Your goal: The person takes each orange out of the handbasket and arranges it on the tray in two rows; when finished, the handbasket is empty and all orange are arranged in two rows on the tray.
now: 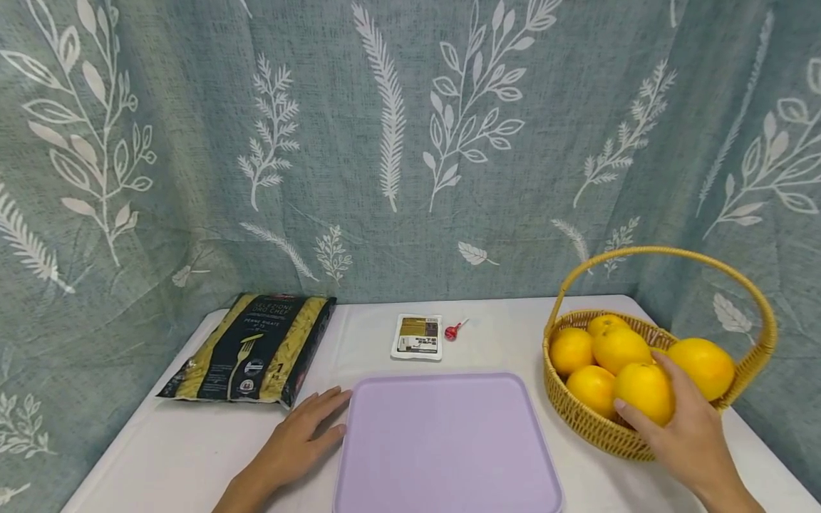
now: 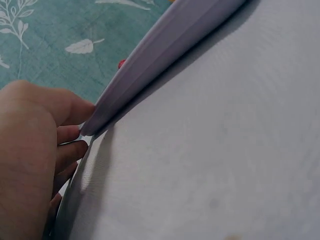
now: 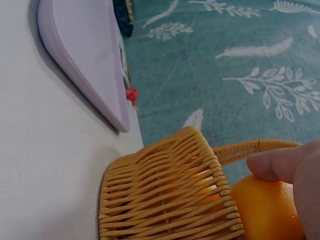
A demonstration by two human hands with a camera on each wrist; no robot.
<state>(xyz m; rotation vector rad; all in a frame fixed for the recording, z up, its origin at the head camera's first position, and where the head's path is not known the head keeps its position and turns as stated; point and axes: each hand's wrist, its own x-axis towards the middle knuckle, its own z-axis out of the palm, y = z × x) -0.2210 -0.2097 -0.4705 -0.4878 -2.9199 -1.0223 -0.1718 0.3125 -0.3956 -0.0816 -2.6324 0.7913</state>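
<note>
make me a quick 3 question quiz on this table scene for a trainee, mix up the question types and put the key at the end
1. Multiple choice: what does the right-hand grip hold?
a) a spoon
b) an orange
c) a cup

2. True or false: in the head view, the pasta bag lies to the left of the lilac tray.

3. Fill the blank: reading the head view left to right, the red lollipop comes between the small flat packet and the wicker ____.

Key:
1. b
2. True
3. basket
</note>
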